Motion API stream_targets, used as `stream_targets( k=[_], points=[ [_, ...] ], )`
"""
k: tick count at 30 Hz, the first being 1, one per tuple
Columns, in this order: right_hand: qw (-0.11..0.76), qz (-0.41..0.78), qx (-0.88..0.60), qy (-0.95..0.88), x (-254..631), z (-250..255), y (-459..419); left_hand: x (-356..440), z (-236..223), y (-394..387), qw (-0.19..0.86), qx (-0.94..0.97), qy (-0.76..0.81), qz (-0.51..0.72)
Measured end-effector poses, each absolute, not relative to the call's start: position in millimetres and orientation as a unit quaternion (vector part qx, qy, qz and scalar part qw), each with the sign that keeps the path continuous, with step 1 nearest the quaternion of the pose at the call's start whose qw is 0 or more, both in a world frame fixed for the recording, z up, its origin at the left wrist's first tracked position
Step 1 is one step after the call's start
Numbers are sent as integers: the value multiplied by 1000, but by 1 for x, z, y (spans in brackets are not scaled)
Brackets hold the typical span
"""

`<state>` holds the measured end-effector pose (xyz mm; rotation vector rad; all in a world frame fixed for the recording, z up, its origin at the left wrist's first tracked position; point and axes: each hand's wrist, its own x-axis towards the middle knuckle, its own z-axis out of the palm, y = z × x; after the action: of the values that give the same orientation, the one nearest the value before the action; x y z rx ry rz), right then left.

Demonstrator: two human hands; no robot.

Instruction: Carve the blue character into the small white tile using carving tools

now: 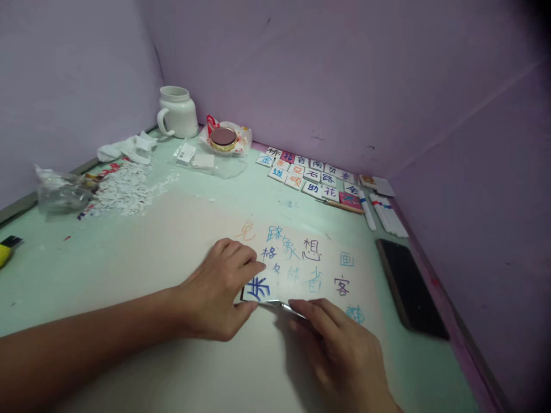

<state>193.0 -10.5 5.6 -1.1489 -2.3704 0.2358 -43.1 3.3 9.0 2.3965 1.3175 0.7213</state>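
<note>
My left hand [221, 289] rests on the table with thumb and fingers pinching a small white card [257, 288] that bears a blue character. My right hand [340, 355] is closed on a thin metal tool [284, 307] whose tip lies along the card's lower edge. The card lies at the lower left of a white sheet [310, 267] painted with several coloured characters.
A black phone [408, 295] lies at the right. Character tiles [310, 172], a brush [342, 205] and white tubes [387, 215] sit by the far wall. A white mug [176, 112], a gold-rimmed tin [222, 137], paper scraps [124, 186] and a plastic bag [62, 192] are at the back left.
</note>
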Motion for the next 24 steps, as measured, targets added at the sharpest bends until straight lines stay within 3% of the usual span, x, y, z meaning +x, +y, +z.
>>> stream_targets(
  k=[15, 24],
  points=[
    [245, -17, -405, -881, 189, 10, -8, -42, 7, 4, 152, 840, 461, 241],
    [192, -31, -384, -902, 190, 15, 0, -42, 7, 4, 158, 841, 457, 244]
  ],
)
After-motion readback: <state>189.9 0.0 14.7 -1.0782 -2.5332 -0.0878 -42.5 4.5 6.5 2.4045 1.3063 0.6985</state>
